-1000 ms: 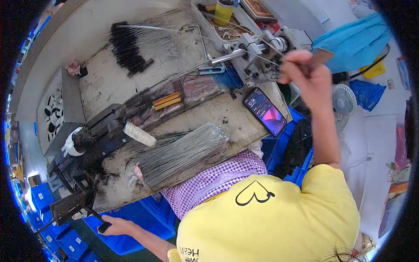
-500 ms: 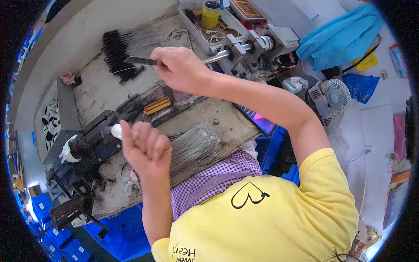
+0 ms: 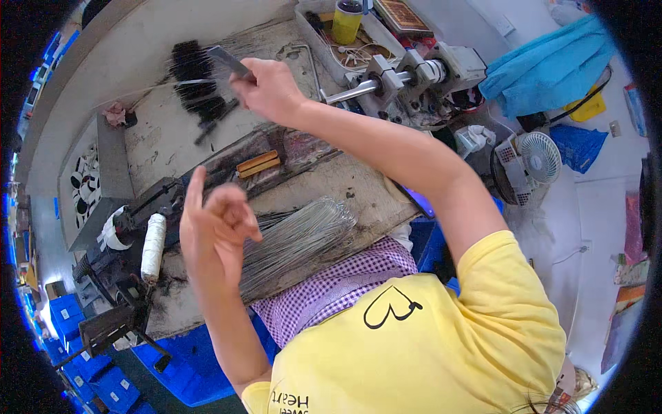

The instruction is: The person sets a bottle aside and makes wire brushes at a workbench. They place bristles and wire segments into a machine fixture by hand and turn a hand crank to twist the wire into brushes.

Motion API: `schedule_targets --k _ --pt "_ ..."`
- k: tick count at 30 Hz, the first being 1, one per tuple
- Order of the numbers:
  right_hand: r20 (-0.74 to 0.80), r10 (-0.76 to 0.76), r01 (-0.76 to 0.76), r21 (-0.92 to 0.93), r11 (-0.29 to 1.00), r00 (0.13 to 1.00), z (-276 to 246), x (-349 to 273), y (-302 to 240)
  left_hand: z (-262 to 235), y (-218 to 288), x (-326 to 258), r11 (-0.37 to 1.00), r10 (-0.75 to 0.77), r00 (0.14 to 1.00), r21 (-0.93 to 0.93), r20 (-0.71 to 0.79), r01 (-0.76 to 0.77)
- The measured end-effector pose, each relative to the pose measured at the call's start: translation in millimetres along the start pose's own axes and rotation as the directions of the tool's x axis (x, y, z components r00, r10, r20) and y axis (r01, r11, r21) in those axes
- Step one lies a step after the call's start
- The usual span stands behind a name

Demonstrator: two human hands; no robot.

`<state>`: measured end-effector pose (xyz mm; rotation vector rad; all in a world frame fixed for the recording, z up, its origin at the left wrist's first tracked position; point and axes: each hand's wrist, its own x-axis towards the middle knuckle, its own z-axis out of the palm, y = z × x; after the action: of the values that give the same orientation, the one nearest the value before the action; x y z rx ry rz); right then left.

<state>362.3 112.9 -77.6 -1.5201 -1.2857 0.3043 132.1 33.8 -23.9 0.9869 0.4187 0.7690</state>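
Observation:
My right hand, raised over the back of the bench, is closed on a flat grey metal tool. A thin pale wire stretches leftward from near this hand, past a stack of black bristle brushes with wire stems. Lower left, my left hand is empty, its index finger extended and the others loosely bent. Left of it stands a white wrapped cylinder, resembling a handle, beside a black metal frame. Beneath and right of my left hand lies a bundle of thin metal wires.
A small wooden block sits mid-bench. Right of my right hand is a machine with a metal shaft; behind it stands a tray with a yellow cup. A grey bin holds black-and-white pieces. A white fan is far right.
My left hand has let go of the white wrapped cylinder, which now stands lower left. Its fingers have opened from a fist. The metal tool in my right hand has tipped upward.

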Motion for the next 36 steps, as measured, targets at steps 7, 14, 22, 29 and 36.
schedule_targets --k 7,14,22,29,36 --pt "0.511 -0.401 0.615 -0.371 0.695 0.761 -137 0 -32 -13 -19 66 0.960 0.106 0.979 -0.240 -0.176 -0.147" --pt "0.702 -0.119 0.427 -0.280 0.860 0.702 -171 3 -47 6 -24 47 0.988 0.156 0.852 0.090 -0.500 -0.128" --pt "0.646 -0.269 0.234 0.143 0.962 0.714 -48 -20 -68 -8 -25 29 0.963 0.271 0.825 0.123 -0.496 -0.242" --pt "0.518 -0.373 0.341 0.161 0.926 0.770 -12 -31 -65 -25 -32 -8 0.905 -0.402 0.802 -0.328 -0.442 0.272" --pt "0.530 -0.348 0.295 0.185 0.937 0.773 25 -35 -83 -75 -2 -36 0.513 0.078 0.988 -0.855 0.130 0.072"
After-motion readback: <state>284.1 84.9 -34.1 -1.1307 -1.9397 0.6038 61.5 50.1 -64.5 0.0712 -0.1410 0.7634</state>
